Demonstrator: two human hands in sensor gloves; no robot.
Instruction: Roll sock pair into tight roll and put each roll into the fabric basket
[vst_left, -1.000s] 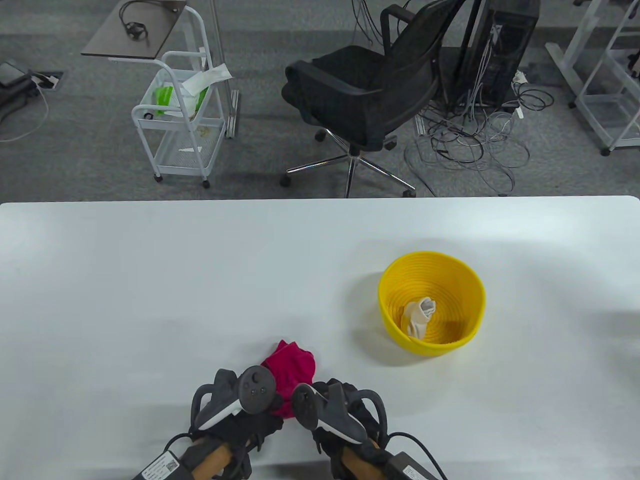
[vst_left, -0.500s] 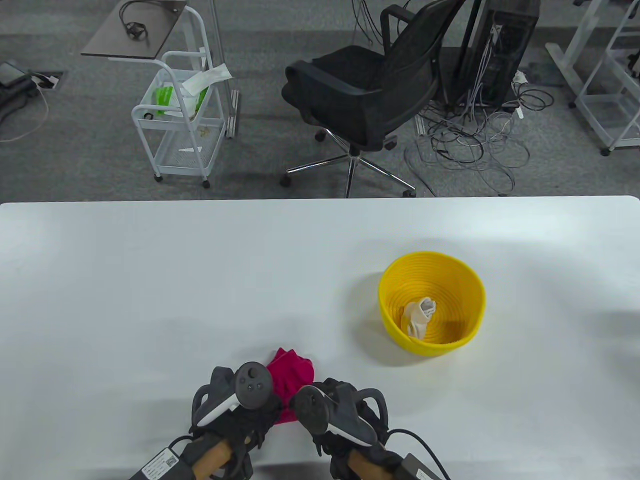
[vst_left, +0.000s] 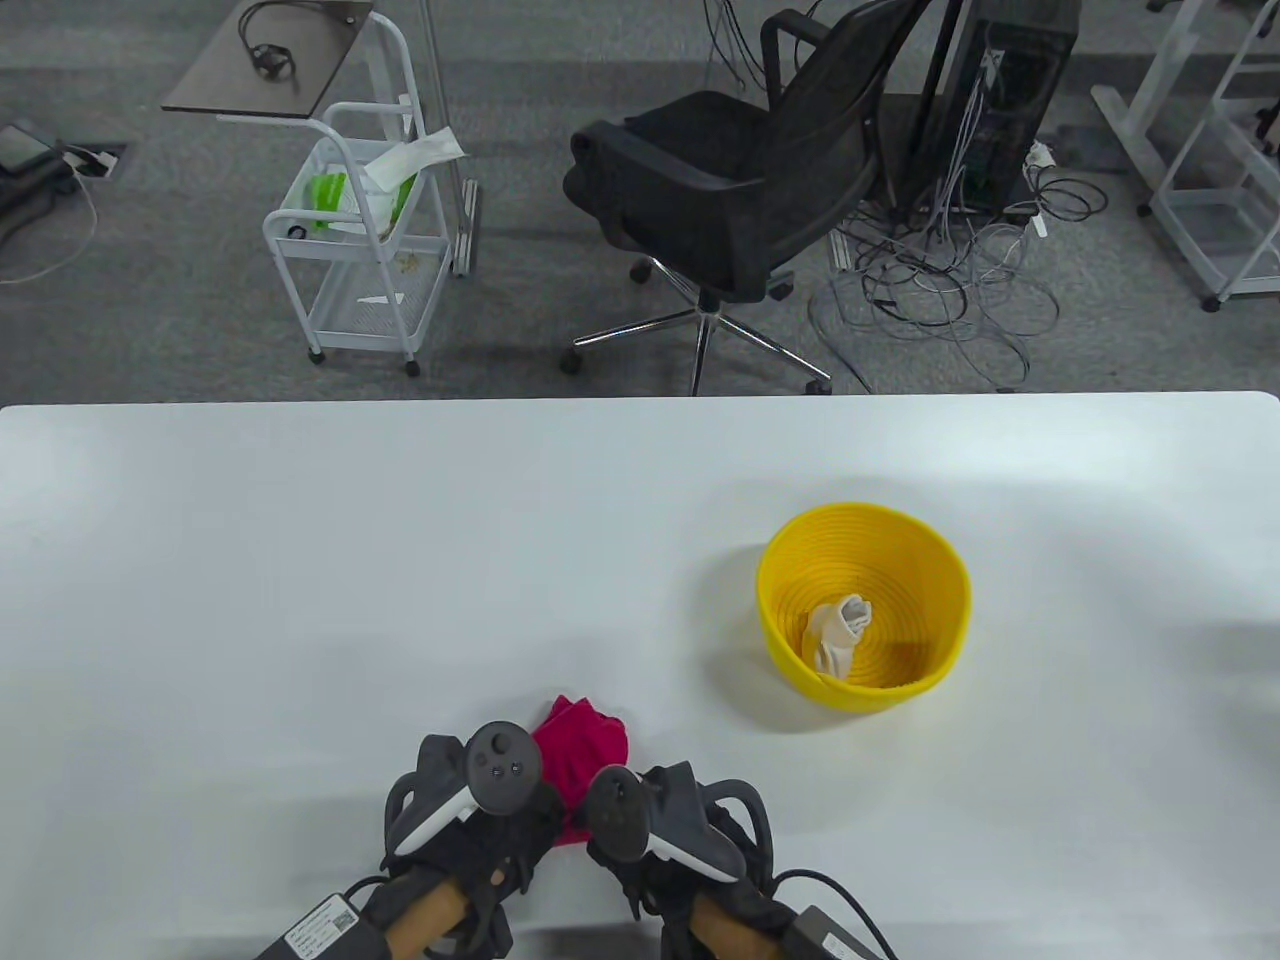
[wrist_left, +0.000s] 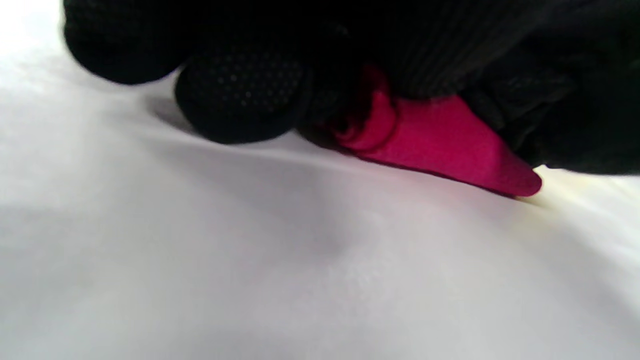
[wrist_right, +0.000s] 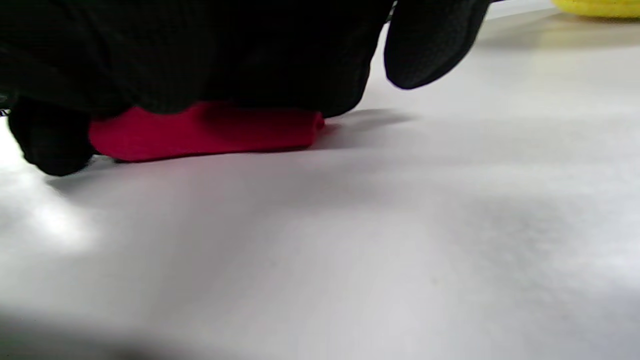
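Observation:
A magenta sock pair (vst_left: 583, 742) lies near the table's front edge, its near part rolled under both gloved hands. My left hand (vst_left: 530, 815) curls its fingers (wrist_left: 240, 95) over the roll (wrist_left: 440, 145), whose spiral end shows in the left wrist view. Beside it, my right hand (vst_left: 612, 845) covers and grips the other end of the sock (wrist_right: 200, 131), with one finger (wrist_right: 430, 45) lifted off. A yellow basket (vst_left: 790, 575) stands to the right, apart from the hands. A white sock roll (vst_left: 838, 628) lies inside it.
White table (vst_left: 300, 560) spreads wide to the left and beyond the sock. Past its far edge on the floor stand a black office chair (vst_left: 730, 190), a white trolley (vst_left: 350, 230) and tangled cables (vst_left: 940, 290).
The loose far part of the magenta sock has grown shorter as the roll advanced. My right hand has shifted left, closer to the left hand.

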